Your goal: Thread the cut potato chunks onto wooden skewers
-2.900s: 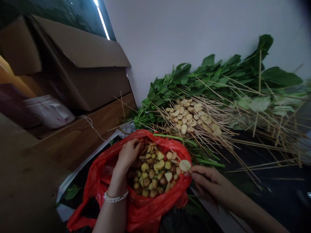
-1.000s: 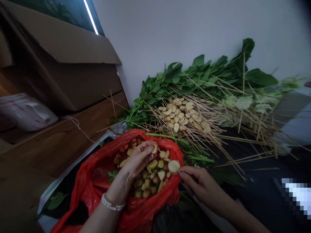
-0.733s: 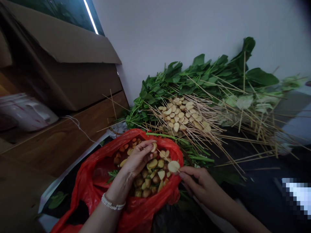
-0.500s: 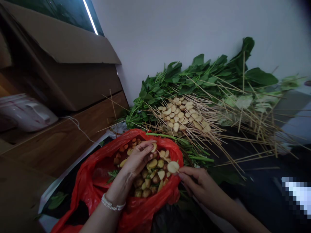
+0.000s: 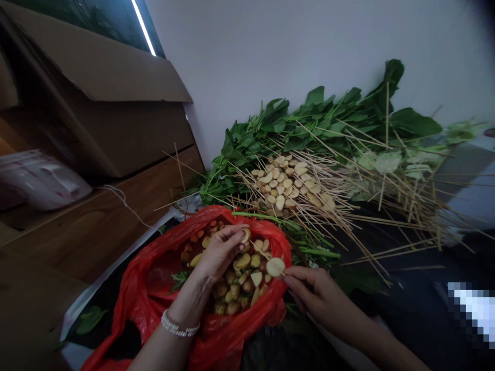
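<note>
A red plastic bag [image 5: 154,288] lies open in front of me, full of cut potato pieces [image 5: 240,288]. My left hand [image 5: 220,252] is over the bag, fingers pinched on one potato piece [image 5: 245,236]. A thin bamboo skewer [image 5: 260,250] with a round potato slice [image 5: 275,266] threaded on it runs toward that piece. My right hand [image 5: 313,293] pinches the skewer just behind the slice, at the bag's right rim.
Behind the bag lies a pile of skewers with potato slices [image 5: 286,185] on leafy greens [image 5: 328,123] against a white wall. An open cardboard box [image 5: 108,103] and a white plastic bag [image 5: 38,178] sit on the wooden surface at left. Loose skewers [image 5: 406,206] spread right.
Since 2.9 s ago my left hand has come out of the bag holding a potato piece and brought it to the skewer tip. Over the last second both hands barely move.
</note>
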### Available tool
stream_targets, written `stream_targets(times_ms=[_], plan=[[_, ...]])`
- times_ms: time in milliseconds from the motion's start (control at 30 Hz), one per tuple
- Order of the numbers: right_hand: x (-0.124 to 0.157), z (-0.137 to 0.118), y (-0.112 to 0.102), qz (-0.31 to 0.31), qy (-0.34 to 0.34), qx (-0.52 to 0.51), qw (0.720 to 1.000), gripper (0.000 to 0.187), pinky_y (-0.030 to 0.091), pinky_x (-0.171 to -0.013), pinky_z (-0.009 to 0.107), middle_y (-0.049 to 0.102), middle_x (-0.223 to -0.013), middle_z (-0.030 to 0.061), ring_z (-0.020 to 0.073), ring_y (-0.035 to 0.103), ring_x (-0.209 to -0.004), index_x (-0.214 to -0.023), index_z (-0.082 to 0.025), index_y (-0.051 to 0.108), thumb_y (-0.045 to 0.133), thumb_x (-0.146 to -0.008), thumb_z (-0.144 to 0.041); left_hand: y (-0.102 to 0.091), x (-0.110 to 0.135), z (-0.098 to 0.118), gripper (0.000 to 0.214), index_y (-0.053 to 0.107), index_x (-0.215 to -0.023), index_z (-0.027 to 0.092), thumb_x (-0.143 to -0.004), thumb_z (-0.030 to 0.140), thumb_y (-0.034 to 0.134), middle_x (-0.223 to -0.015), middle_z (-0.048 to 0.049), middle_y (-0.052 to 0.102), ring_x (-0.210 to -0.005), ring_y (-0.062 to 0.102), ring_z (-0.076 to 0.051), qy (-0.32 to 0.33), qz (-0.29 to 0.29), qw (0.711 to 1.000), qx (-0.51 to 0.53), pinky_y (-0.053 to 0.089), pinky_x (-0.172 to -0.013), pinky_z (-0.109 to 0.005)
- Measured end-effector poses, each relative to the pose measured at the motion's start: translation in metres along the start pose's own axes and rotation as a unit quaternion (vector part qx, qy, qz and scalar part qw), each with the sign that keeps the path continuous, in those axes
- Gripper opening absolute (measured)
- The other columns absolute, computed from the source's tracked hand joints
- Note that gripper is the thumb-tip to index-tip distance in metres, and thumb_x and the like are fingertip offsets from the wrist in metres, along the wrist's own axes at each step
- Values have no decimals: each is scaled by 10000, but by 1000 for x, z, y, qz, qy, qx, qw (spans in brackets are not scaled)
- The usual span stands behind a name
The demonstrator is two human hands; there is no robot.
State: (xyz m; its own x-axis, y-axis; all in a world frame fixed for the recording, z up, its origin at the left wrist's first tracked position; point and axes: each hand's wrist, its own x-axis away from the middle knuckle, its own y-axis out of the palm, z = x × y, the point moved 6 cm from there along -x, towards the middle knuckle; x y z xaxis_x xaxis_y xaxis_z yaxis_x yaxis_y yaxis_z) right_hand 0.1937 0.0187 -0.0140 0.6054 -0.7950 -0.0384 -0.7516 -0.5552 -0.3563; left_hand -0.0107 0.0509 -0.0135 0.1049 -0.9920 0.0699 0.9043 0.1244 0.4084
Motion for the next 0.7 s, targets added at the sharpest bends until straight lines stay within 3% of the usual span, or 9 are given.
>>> stream_targets(times_ms=[367,700], plan=[[1,-1,1,2,-6,21,1000,333,302,-510,208,444,-566,-52,99,393,-523,-729,-164,606,422,-949,-332,2,1,3,302,780,-839,151,-577,275,868,-662,-1,655,-559,543,-55,17,3,999,-37,441,-557,-167],[-2,-4,-2,39,-38,95,994,292,304,-572,217,506,-597,-37,106,451,-569,-674,-174,563,431,-927,-235,2,2,0,298,775,-871,151,-621,302,837,-710,-31,699,-601,562,-91,17,26,989,-146,444,-588,-193]])
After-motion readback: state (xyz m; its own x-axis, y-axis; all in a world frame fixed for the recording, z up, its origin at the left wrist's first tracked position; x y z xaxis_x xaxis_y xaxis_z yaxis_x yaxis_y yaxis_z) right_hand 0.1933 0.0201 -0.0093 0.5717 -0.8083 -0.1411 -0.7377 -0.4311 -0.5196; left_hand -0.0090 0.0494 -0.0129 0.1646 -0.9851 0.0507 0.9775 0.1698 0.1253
